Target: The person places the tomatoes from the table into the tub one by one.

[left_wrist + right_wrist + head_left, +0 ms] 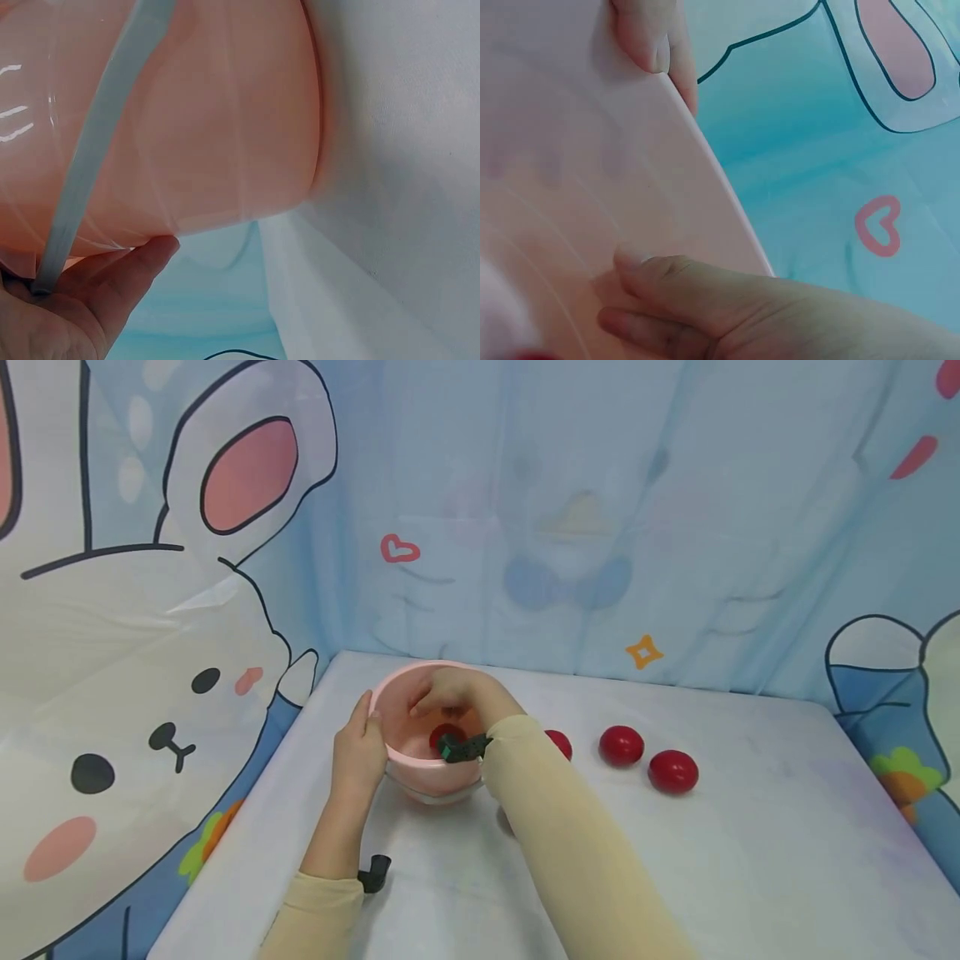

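I note the left hand [360,750] grasping the bucket [423,775]; the right hand [452,688], inside, appears released near a red ball [447,729].

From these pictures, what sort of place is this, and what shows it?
Probably a screened-off tabletop workspace, though the wider room is not shown. A white table stands before blue hangings printed with cartoons, and on it are a pink bucket and red rounded objects.
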A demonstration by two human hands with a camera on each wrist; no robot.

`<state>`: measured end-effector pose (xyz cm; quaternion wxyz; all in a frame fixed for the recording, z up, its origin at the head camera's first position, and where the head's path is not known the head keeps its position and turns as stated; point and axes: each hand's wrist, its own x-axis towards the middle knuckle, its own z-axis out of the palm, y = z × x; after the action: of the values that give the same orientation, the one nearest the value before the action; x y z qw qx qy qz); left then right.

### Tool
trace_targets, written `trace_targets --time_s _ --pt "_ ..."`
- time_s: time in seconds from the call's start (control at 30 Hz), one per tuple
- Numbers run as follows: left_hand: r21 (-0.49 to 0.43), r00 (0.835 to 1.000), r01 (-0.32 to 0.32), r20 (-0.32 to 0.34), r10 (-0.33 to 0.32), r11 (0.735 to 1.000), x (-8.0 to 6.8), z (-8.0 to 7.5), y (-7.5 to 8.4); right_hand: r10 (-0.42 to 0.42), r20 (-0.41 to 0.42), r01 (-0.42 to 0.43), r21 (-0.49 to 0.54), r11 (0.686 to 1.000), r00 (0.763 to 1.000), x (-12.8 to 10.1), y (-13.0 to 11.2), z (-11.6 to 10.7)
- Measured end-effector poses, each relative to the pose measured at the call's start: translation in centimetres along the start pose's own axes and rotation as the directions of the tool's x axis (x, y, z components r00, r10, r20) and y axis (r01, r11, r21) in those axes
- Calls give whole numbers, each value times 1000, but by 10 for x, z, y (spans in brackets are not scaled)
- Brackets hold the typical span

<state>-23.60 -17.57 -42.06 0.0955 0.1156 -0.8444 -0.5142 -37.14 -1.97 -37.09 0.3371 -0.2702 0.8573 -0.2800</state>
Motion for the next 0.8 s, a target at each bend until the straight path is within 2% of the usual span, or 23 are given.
trace_targets --time_s 0.1,0.2,0.3,0.4,0.53,0.63,0.73,0.8 --pt "5 1000 -9 -3 9 1000 0 0 0 -40 -30 41 40 998 999 -6 0 -4" --pt "-1 1000 2 2 -2 1000 -1 0 1 -108 -77 112 39 993 991 -20 -2 -13" --pt "-10 1000 13 11 -13 1000 -2 1 2 -130 -149 135 21 991 980 -47 -2 -28" --pt "-17 1000 24 15 -24 1000 -3 2 3 -117 -247 121 2 993 962 -85 10 -45" --pt "-17 1000 16 3 -16 1000 -3 2 4 -50 -393 44 -25 999 918 -152 54 -65" --pt "-12 1000 6 -2 -6 1000 -1 2 4 53 -493 -87 -46 995 868 -209 101 -70" --pt "-5 1000 9 0 -9 1000 -1 3 5 200 -550 -258 -29 966 811 -256 156 -60" --pt "0 1000 13 6 -13 1000 -1 2 6 295 -560 -353 5 936 774 -276 195 -44"
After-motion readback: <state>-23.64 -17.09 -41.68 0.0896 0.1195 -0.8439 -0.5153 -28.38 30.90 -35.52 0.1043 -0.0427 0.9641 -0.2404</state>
